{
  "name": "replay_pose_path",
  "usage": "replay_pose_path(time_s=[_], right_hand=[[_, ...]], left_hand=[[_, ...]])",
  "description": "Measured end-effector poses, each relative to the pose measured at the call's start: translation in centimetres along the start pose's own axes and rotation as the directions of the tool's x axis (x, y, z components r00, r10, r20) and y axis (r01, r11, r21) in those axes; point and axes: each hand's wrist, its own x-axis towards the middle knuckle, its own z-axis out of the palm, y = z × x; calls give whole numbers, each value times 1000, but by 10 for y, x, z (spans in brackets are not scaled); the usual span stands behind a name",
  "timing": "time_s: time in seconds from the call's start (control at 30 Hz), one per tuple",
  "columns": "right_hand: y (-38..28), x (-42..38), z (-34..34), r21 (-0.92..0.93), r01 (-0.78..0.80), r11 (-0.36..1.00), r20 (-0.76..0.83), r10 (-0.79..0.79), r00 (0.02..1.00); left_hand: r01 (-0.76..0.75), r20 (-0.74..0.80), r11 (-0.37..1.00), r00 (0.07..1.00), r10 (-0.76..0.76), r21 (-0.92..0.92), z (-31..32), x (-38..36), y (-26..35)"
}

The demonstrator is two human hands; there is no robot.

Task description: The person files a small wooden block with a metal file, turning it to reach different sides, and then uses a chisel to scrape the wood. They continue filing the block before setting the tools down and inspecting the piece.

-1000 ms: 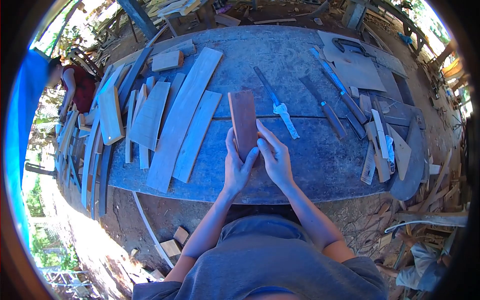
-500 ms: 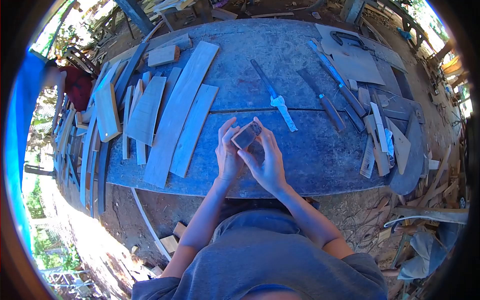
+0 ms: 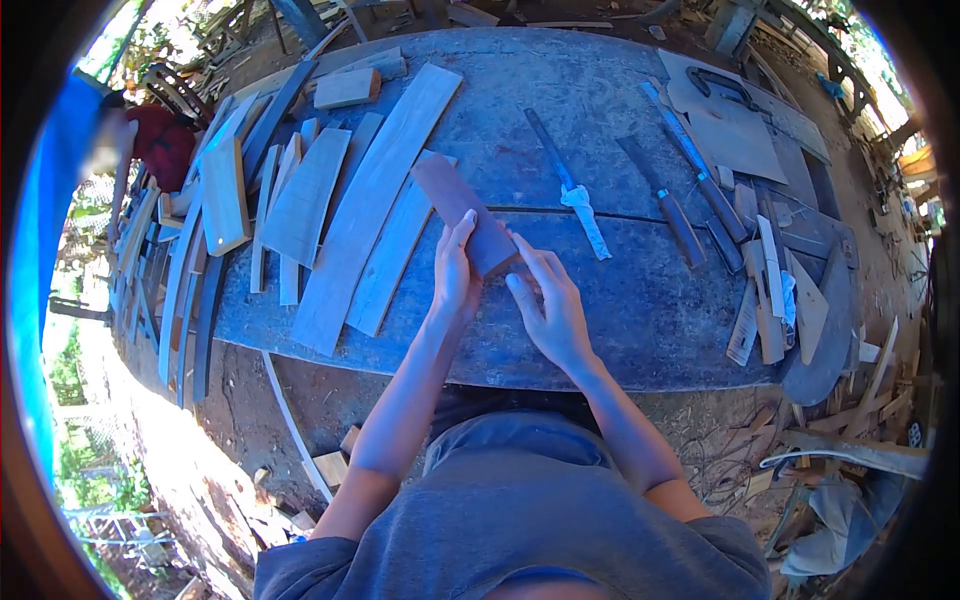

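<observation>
A reddish-brown wooden block (image 3: 462, 205) is raised over the near half of the blue worktable (image 3: 620, 330), its long side slanting toward the upper left. My left hand (image 3: 457, 272) is closed around the block's left edge near its lower end, thumb up on its face. Beside the lower right corner is my right hand (image 3: 550, 305), thumb and fingers apart, fingertips right at the block's edge. Behind the block lie a pale short board (image 3: 385, 270) and a longer plank (image 3: 385, 200).
A wrapped-handle blade (image 3: 575, 195) lies mid-table. Two dark-handled saws or blades (image 3: 680, 228) (image 3: 718, 195) rest to the right, near a C-clamp (image 3: 722, 85) on a thin panel. Wood pieces (image 3: 225, 195) crowd the left side. A person in red (image 3: 165, 145) bends at far left.
The block has swung from end-on to lengthwise, its far end now pointing up and left. My right hand has shifted right and loosened around it. The view has shifted slightly.
</observation>
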Motion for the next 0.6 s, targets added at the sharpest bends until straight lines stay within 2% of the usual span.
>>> replay_pose_path(time_s=[0.03,0.1,0.13,0.2,0.27,0.33,0.4,0.47,0.5,0.53,0.6], right_hand=[[-1,-4,2,-6,25,1000,-10,-25,1000],[-8,-11,1,7,-7,1000,17,7,1000],[-10,-13,-1,17,-39,999,43,38,998],[-4,-15,-11,43,-92,995,9,92,996],[6,-15,-27,-131,83,988,-15,-86,996],[14,-10,-50,-319,73,945,-100,-110,989],[36,-2,-80,-567,38,823,-156,-153,976],[58,5,-112,-783,-26,622,-192,-201,961],[67,10,-125,-859,-64,507,-206,-228,952],[77,15,-137,-858,-47,512,-191,-234,953],[93,27,-150,-939,-176,295,-254,-250,934]], left_hand=[[2,-3,1000,1000,-2,0,3,-1,2],[104,-2,968,994,-107,-228,12,-1,3],[117,13,967,993,-118,-227,2,4,-5],[233,165,955,965,-204,-182,-30,21,-25],[256,147,955,961,-234,-148,-19,18,-18],[397,325,901,887,-328,-173,-11,16,-11],[373,338,908,893,-297,-188,-11,25,-23],[421,271,797,904,-331,-434,-14,33,-33],[410,265,797,909,-321,-443,-12,30,-32],[387,243,793,921,-305,-471,-8,24,-31],[344,201,794,939,-280,-501,-9,18,-28]])
